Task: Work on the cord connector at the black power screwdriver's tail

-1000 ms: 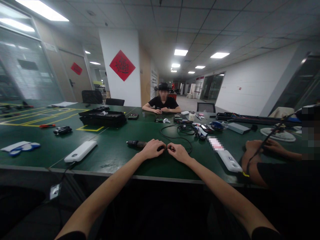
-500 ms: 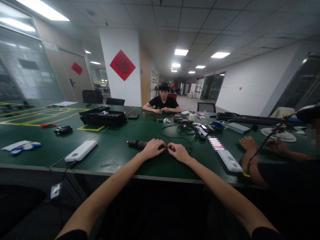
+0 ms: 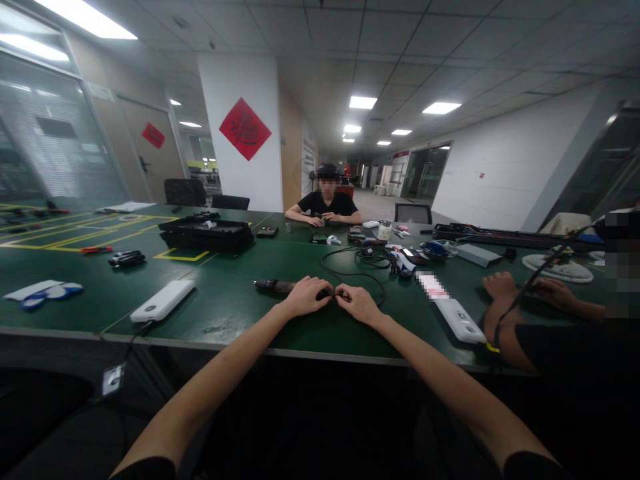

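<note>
Barely shifted, left hand (image 3: 307,295) and right hand (image 3: 356,303) pinch thin black cable (image 3: 352,274).

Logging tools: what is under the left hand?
A dark cylindrical tool on the green table, one end inside the closed left hand. That end, and any join to the black cable, is covered.

Single head-worn cam, wide lens.
Faces forward and slightly down along the green table (image 3: 225,307); left hand (image 3: 306,297) and right hand (image 3: 356,305) sit close at frame centre, arms (image 3: 210,393) entering from the bottom edge, ceiling (image 3: 450,40) across the top.
</note>
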The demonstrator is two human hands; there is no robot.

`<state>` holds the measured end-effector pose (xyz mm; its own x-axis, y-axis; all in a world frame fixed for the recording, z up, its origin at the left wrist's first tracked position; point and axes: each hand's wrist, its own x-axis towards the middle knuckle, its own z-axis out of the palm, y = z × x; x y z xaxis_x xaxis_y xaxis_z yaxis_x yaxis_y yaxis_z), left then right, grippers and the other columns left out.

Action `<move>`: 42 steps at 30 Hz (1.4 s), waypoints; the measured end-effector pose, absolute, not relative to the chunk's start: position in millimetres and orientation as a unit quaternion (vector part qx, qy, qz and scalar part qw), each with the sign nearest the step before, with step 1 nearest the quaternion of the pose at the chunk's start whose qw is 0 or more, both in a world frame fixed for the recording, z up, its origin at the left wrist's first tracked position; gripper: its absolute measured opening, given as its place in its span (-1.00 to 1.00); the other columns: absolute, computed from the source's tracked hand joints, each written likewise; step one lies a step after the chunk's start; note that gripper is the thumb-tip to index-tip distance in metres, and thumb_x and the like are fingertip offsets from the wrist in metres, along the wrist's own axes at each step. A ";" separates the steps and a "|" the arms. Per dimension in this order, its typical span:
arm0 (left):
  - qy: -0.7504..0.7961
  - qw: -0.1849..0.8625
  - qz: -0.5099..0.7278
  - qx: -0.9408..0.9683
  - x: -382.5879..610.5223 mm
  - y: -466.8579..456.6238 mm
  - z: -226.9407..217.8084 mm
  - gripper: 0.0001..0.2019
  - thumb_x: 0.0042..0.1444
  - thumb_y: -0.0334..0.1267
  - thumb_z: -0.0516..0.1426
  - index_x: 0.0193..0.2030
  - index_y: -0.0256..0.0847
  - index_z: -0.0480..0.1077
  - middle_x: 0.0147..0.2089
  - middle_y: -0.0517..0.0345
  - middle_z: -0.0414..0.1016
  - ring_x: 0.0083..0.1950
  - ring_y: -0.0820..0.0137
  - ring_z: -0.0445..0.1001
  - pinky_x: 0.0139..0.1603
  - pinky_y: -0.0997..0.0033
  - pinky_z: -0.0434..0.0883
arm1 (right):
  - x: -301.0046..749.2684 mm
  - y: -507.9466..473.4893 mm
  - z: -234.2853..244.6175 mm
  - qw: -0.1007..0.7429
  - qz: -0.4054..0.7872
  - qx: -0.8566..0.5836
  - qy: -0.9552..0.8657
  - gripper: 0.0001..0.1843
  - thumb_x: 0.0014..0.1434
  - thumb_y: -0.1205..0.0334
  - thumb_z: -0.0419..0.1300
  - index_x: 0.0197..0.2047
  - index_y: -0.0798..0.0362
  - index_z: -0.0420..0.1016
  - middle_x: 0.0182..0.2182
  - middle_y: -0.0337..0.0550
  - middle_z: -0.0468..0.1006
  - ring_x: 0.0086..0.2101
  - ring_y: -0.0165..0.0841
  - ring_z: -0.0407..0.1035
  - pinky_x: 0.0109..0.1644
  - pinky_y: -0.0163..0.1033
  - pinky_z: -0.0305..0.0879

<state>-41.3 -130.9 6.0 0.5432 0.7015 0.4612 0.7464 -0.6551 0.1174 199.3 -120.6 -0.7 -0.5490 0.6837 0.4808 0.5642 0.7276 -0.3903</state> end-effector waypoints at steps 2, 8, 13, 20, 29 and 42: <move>-0.408 0.044 -0.238 -0.881 -41.6 -131.0 6.0 -0.81 0.33 -0.10 0.15 0.04 0.03 0.47 0.00 0.19 0.58 0.05 0.27 0.51 0.14 0.22 0.27 | 199.2 -120.6 -0.6 0.313 0.096 -0.358 -0.875 -0.83 0.32 0.14 0.23 -0.06 -0.05 0.57 -0.47 -0.31 0.47 -0.45 -0.38 0.30 -0.33 -0.32 0.08; -0.422 0.045 -0.244 -0.872 -40.6 -129.6 5.2 -0.80 0.32 -0.06 0.17 0.00 -0.04 0.45 -0.04 0.15 0.59 0.03 0.22 0.51 0.11 0.21 0.27 | 198.6 -120.4 -1.1 0.312 0.098 -0.358 -0.875 -0.83 0.33 0.15 0.22 -0.06 -0.04 0.57 -0.47 -0.31 0.47 -0.45 -0.38 0.29 -0.32 -0.32 0.08; -0.406 0.038 -0.240 -0.881 -41.8 -131.0 6.9 -0.83 0.35 -0.14 0.13 0.03 0.01 0.46 0.03 0.20 0.58 0.07 0.28 0.52 0.13 0.24 0.27 | 199.5 -120.6 -1.3 0.312 0.098 -0.356 -0.875 -0.83 0.34 0.14 0.22 -0.05 -0.05 0.56 -0.47 -0.32 0.46 -0.45 -0.38 0.29 -0.33 -0.33 0.07; -0.419 0.038 -0.246 -0.873 -41.1 -129.5 6.5 -0.79 0.32 -0.06 0.17 0.01 -0.04 0.45 0.00 0.16 0.58 0.03 0.25 0.53 0.11 0.21 0.28 | 199.7 -120.0 -1.0 0.313 0.098 -0.356 -0.875 -0.84 0.32 0.15 0.23 -0.06 -0.05 0.56 -0.48 -0.31 0.46 -0.45 -0.38 0.30 -0.33 -0.32 0.07; -0.420 0.039 -0.247 -0.872 -41.3 -130.2 6.3 -0.79 0.32 -0.07 0.17 0.02 -0.02 0.47 0.01 0.14 0.58 0.06 0.23 0.53 0.14 0.21 0.29 | 199.9 -119.8 -1.5 0.313 0.100 -0.354 -0.876 -0.83 0.33 0.14 0.23 -0.05 -0.05 0.57 -0.48 -0.32 0.47 -0.45 -0.38 0.29 -0.33 -0.32 0.08; -0.418 0.038 -0.239 -0.876 -41.2 -129.7 6.1 -0.78 0.33 -0.07 0.16 0.05 0.01 0.47 -0.02 0.16 0.61 0.05 0.24 0.54 0.15 0.21 0.29 | 199.5 -120.3 -1.3 0.315 0.097 -0.354 -0.875 -0.83 0.32 0.15 0.23 -0.05 -0.05 0.57 -0.46 -0.30 0.49 -0.44 -0.37 0.31 -0.33 -0.32 0.08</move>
<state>-41.2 -129.7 6.1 0.5364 0.7138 0.4503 0.7505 -0.6475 0.1325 199.5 -120.3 -1.3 -0.5503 0.6816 0.4823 0.5591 0.7298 -0.3934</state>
